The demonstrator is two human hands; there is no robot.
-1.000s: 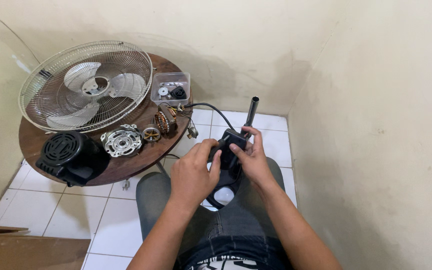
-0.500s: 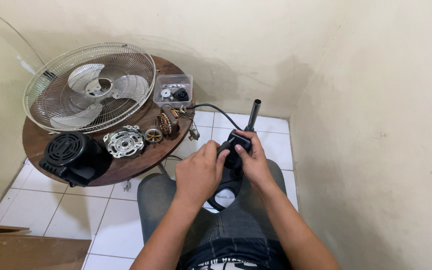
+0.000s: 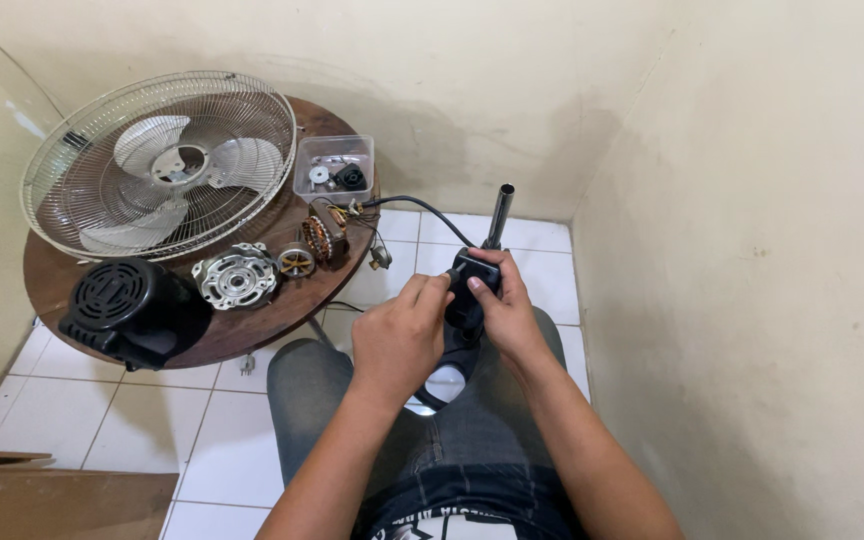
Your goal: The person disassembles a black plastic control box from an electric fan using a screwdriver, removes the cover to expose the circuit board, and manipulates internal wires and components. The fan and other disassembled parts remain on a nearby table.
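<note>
Head view, left to right: black ribbed plastic motor cover (image 3: 122, 305) and round wire fan guard (image 3: 162, 160) on round wooden table (image 3: 252, 335). Left hand (image 3: 399, 335) and right hand (image 3: 500, 305), fingers closed, grip black fan neck housing (image 3: 467, 290) above the lap.

Two plain cream walls (image 3: 752, 200) meet in a corner, scuffed and stained low down. The floor (image 3: 122, 440) is white square tile with dark grout. A round dark wooden counter (image 3: 252, 335) stands at left. Light is soft and even.
</note>
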